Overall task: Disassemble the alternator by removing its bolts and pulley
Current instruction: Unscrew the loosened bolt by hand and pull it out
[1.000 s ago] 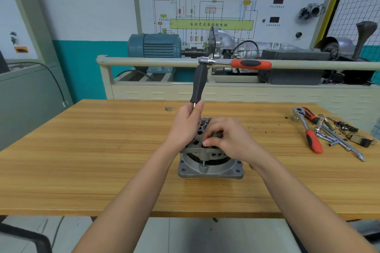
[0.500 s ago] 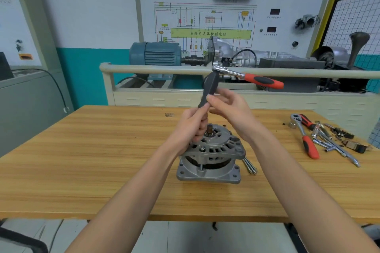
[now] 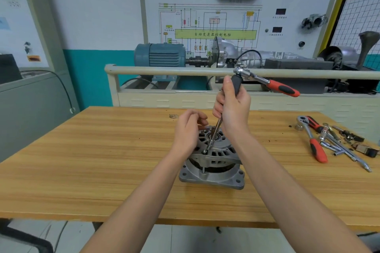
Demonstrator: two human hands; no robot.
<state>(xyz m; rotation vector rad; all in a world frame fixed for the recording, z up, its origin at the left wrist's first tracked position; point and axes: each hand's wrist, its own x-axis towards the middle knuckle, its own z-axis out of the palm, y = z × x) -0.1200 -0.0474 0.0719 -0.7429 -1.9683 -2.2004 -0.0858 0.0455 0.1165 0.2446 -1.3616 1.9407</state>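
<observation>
On the wooden workbench, centre: alternator stands on its flange | left hand beside housing, fingers loosely curled, holding nothing | right hand grasps black-handled driver, tip at a bolt | ratchet joins handle top | loose tools right, small parts indistinct.

Alternator left side (behind left hand) hidden

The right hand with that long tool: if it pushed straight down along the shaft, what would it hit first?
Most likely the bolt on the near rim of the alternator. The right hand grips the driver handle, and its tip looks seated there already, though depth is hard to judge.
</observation>
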